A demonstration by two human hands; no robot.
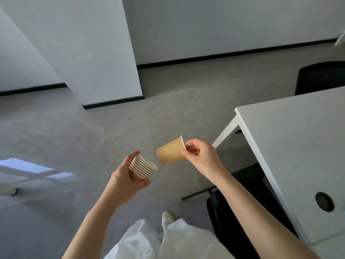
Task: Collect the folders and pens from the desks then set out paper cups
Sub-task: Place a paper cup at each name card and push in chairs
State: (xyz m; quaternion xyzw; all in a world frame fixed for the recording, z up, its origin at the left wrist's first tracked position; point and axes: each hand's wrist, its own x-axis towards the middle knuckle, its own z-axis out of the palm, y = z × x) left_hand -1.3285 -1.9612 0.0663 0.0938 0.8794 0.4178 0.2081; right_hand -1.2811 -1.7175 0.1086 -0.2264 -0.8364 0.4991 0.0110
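A stack of several nested brown paper cups (142, 170) lies tilted in my left hand (123, 179), rims pointing right. My right hand (200, 156) pinches the white rim of a single brown paper cup (169, 151), held on its side just right of the stack and apart from it. Both hands are over the grey floor, left of a white desk (291, 146). No folders or pens are in view.
The white desk fills the right side, with a round cable hole (324, 201) near its front. Black chairs stand behind the desk (321, 77) and tucked under it (248, 208). A white pillar (104, 53) rises ahead left. Grey floor spreads around my white shoe (167, 218).
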